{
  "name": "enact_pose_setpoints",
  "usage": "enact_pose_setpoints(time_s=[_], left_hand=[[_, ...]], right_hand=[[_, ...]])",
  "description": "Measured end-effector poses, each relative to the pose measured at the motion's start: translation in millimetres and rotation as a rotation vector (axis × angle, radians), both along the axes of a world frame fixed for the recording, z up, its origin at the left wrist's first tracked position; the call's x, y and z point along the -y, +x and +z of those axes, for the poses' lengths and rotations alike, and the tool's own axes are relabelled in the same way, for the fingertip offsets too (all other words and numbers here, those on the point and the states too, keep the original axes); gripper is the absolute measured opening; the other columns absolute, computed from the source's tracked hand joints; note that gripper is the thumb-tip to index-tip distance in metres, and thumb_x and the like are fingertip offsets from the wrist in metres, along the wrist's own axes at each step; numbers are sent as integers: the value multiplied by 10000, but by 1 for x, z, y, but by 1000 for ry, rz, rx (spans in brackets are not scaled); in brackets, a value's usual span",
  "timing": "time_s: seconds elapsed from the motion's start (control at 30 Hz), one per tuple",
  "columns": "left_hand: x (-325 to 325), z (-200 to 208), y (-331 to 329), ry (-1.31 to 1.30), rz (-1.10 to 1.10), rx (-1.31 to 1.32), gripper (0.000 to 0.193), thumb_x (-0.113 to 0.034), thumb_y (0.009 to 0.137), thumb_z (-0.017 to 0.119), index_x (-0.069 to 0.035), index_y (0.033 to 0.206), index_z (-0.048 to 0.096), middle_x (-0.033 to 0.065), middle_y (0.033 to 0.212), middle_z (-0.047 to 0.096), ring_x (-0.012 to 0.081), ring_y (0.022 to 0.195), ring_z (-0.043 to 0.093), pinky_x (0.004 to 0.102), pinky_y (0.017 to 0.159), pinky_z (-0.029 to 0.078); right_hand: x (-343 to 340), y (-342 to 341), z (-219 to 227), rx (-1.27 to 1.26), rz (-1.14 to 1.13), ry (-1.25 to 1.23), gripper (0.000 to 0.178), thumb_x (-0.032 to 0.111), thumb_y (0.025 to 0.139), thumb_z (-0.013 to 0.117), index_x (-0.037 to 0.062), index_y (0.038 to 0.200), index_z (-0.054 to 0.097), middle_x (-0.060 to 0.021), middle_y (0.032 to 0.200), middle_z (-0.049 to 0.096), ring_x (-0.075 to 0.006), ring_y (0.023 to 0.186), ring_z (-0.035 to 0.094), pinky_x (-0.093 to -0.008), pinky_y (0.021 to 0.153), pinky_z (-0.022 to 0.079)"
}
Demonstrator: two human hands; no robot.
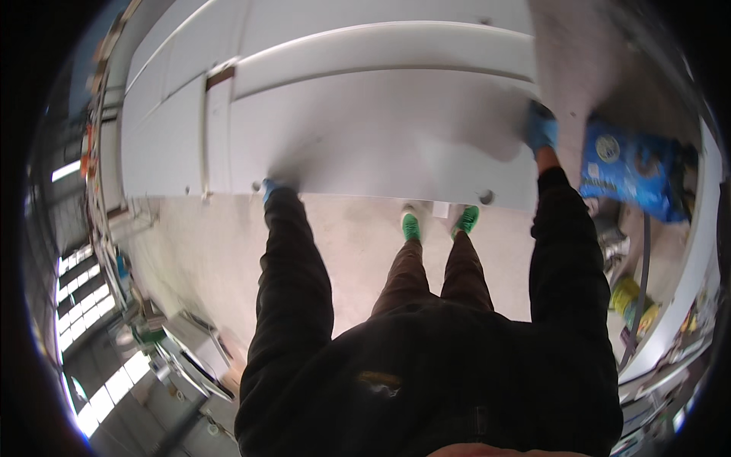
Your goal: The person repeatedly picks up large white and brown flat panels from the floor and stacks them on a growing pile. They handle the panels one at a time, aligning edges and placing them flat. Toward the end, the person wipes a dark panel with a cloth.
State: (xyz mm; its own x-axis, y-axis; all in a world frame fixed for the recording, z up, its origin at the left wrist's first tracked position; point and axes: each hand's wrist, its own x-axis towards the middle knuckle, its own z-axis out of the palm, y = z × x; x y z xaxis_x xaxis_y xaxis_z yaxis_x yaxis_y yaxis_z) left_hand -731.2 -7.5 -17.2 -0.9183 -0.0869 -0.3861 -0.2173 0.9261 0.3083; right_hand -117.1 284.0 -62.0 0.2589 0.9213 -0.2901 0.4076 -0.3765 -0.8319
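A wide white panel (358,129) with a smooth face lies in front of me, its near edge toward my feet. At its right edge is my right hand (541,128) in a blue glove, the fingers closed round the rim as far as the blur shows. My left hand (269,188), also blue-gloved, touches the near edge farther left. The dark sleeve covers most of it, so its fingers are hidden. Dark round spots, perhaps holes, sit near the near edge beside the left hand and between my feet and the right corner.
Beyond the panel stretch more white panels (381,39) with raised edges. To the right a blue printed sack (632,169) rests on the floor, with a yellow-green item (629,298) nearer me. My green shoes (411,225) stand on the pale floor (343,244). A white cabinet-like object (196,346) is at lower left.
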Motion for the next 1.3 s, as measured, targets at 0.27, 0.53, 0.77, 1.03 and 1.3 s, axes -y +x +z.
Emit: enact_pose_setpoints(time_s=[0.27, 0.53, 0.77, 1.03, 1.3], left_hand=[[10, -75, -48, -150, -412, 4, 578, -533, 975, 550, -68, 1318, 571, 197, 1315, 652, 344, 1230, 633, 439, 1011, 516], [5, -53, -21, 416, 98, -24, 598, -490, 998, 444, 31, 1226, 631, 234, 1203, 696, 360, 1151, 655, 447, 939, 508], [5, -63, -43, -242, -633, 45, 437, -418, 1040, 481, -91, 1263, 667, 98, 1246, 711, 279, 1176, 657, 469, 1005, 481], [-29, -61, -43, -316, -992, -136, 366, -382, 1042, 493, -142, 1235, 691, 53, 1242, 717, 250, 1184, 654, 483, 1016, 460], [-25, -38, 57, -149, -1045, -209, 324, -354, 1036, 494, -169, 1187, 713, 33, 1215, 724, 235, 1178, 655, 490, 1008, 447]], right_hand=[[-15, 31, -50, 199, -40, 79, 456, 386, 1012, 609, -39, 1093, 753, -131, 1008, 776, -209, 899, 696, -340, 830, 537], [-25, 46, -71, -186, -99, 83, 503, 347, 1006, 618, -102, 1227, 664, -134, 1161, 715, -222, 1018, 652, -333, 948, 505], [-24, 49, -64, 42, -23, 106, 479, 384, 1012, 577, -31, 1229, 682, -154, 1182, 704, -268, 1044, 655, -377, 951, 514], [30, 3, 3, 557, 250, -14, 600, 515, 1028, 483, 63, 1414, 563, -226, 1389, 606, -369, 1298, 564, -418, 1088, 448], [345, 137, 114, 526, -430, -49, 581, 446, 969, 611, 5, 1347, 609, -240, 1368, 616, -415, 1267, 582, -456, 1084, 461]])
